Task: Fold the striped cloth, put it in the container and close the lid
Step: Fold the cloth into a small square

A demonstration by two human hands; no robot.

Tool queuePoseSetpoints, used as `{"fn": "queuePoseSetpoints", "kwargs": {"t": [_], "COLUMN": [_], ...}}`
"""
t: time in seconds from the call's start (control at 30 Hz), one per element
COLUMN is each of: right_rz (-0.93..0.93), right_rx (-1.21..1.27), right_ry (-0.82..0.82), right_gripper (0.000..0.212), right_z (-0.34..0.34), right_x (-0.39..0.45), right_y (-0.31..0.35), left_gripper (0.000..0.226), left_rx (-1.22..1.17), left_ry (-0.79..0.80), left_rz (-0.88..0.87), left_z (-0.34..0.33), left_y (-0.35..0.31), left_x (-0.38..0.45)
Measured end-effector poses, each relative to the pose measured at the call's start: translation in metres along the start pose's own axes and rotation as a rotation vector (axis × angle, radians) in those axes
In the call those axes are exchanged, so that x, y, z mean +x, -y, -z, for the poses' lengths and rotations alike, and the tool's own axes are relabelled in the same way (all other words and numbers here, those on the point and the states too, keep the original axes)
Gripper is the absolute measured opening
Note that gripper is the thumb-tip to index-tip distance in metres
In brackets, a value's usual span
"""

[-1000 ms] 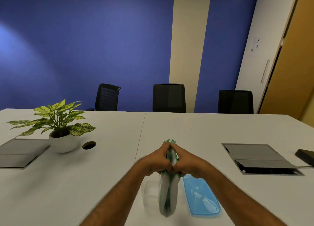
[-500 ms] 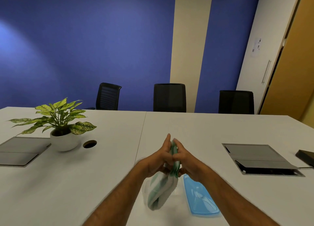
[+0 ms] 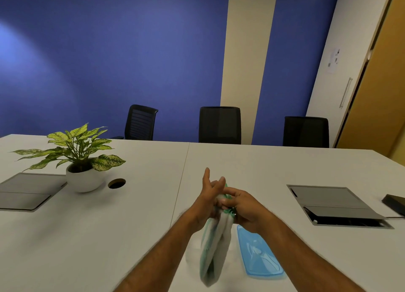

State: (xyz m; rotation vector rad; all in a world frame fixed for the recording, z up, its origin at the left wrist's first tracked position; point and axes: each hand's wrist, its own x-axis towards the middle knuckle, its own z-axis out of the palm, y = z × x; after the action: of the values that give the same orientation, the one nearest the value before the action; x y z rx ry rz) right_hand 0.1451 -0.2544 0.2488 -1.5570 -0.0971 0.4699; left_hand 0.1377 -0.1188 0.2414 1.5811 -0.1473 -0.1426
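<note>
The striped cloth (image 3: 215, 245), white with green stripes, hangs folded in a long loop above the table. My left hand (image 3: 207, 201) holds its upper edge with the index finger and thumb sticking up. My right hand (image 3: 243, 208) pinches the same upper edge from the right, the two hands touching. Behind the hanging cloth stands the clear container (image 3: 192, 248), mostly hidden and blurred. The blue lid (image 3: 258, 253) lies flat on the table just right of the cloth.
A potted plant (image 3: 81, 160) in a white bowl stands at the left, beside a round cable hole (image 3: 116, 183). Grey floor-box flaps (image 3: 335, 204) sit in the table at right and another at left (image 3: 28, 190). A black device (image 3: 394, 204) lies at the far right. Three chairs stand behind.
The cloth's lower end has swung back from the left to hang nearly straight down. My left fingers have lifted and spread; both hands stay at the cloth's top edge.
</note>
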Motion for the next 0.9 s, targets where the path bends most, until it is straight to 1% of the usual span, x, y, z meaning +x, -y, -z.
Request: {"fn": "queuePoseSetpoints", "kwargs": {"t": [0.07,0.1,0.13,0.2,0.27,0.3,0.33,0.37,0.4,0.43,0.47,0.5,0.53,0.57,0.6,0.63,0.7,0.77,0.83,0.87,0.9], "right_rz": [-0.016,-0.022,-0.024,-0.018,-0.009,0.001,0.012,0.02,0.026,0.031,0.036,0.038,0.036,0.027,0.011,-0.016,-0.075,-0.077,0.017,0.089,0.154], "right_rx": [0.073,0.108,0.13,0.122,0.114,0.117,0.121,0.128,0.152,0.181,0.214,0.244,0.269,0.272,0.248,0.185,0.022,-0.196,-0.464,-0.559,-0.599], "right_ry": [-0.015,-0.039,-0.069,-0.13,-0.194,-0.223,-0.249,-0.267,-0.279,-0.288,-0.292,-0.295,-0.29,-0.276,-0.262,-0.249,-0.238,-0.271,-0.322,-0.301,-0.244], "right_gripper": [0.034,0.032,0.031,0.033,0.04,0.042,0.041,0.039,0.034,0.028,0.022,0.019,0.015,0.009,0.009,0.02,0.051,0.077,0.095,0.102,0.104], "right_z": [0.003,0.004,0.005,0.006,0.005,0.004,0.004,0.003,0.003,0.003,0.005,0.006,0.008,0.01,0.013,0.016,0.023,0.026,0.028,0.029,0.03], "right_x": [0.005,0.007,0.008,0.01,0.011,0.011,0.01,0.009,0.008,0.008,0.008,0.009,0.008,0.007,0.006,0.004,0.002,0.001,-0.001,-0.001,-0.001], "right_y": [-0.003,-0.003,-0.003,0.0,0.004,0.007,0.01,0.013,0.015,0.018,0.019,0.02,0.021,0.021,0.021,0.021,0.019,0.015,0.011,0.009,0.007], "left_gripper": [0.123,0.128,0.129,0.118,0.1,0.099,0.102,0.105,0.103,0.094,0.08,0.067,0.06,0.059,0.061,0.064,0.07,0.074,0.076,0.077,0.078], "left_rx": [-0.023,-0.035,-0.038,0.032,0.177,0.259,0.353,0.461,0.577,0.671,0.72,0.713,0.678,0.638,0.606,0.577,0.524,0.506,0.513,0.517,0.52], "left_ry": [-0.018,-0.036,-0.053,-0.085,-0.154,-0.18,-0.187,-0.186,-0.194,-0.22,-0.257,-0.293,-0.321,-0.335,-0.338,-0.339,-0.347,-0.34,-0.32,-0.305,-0.282], "left_rz": [-0.032,-0.049,-0.076,-0.175,-0.298,-0.341,-0.367,-0.37,-0.362,-0.355,-0.352,-0.341,-0.317,-0.293,-0.275,-0.259,-0.215,-0.174,-0.14,-0.132,-0.128], "left_z": [-0.001,-0.001,-0.002,-0.002,-0.002,-0.003,-0.003,-0.004,-0.006,-0.007,-0.007,-0.006,-0.005,-0.003,-0.001,0.001,0.006,0.009,0.009,0.009,0.008], "left_y": [0.001,0.002,0.004,0.009,0.015,0.019,0.024,0.027,0.03,0.033,0.035,0.036,0.036,0.036,0.035,0.034,0.029,0.026,0.024,0.024,0.022], "left_x": [0.0,0.0,-0.001,-0.005,-0.012,-0.014,-0.015,-0.016,-0.017,-0.017,-0.016,-0.016,-0.016,-0.015,-0.014,-0.012,-0.01,-0.006,-0.003,-0.003,-0.003]}}
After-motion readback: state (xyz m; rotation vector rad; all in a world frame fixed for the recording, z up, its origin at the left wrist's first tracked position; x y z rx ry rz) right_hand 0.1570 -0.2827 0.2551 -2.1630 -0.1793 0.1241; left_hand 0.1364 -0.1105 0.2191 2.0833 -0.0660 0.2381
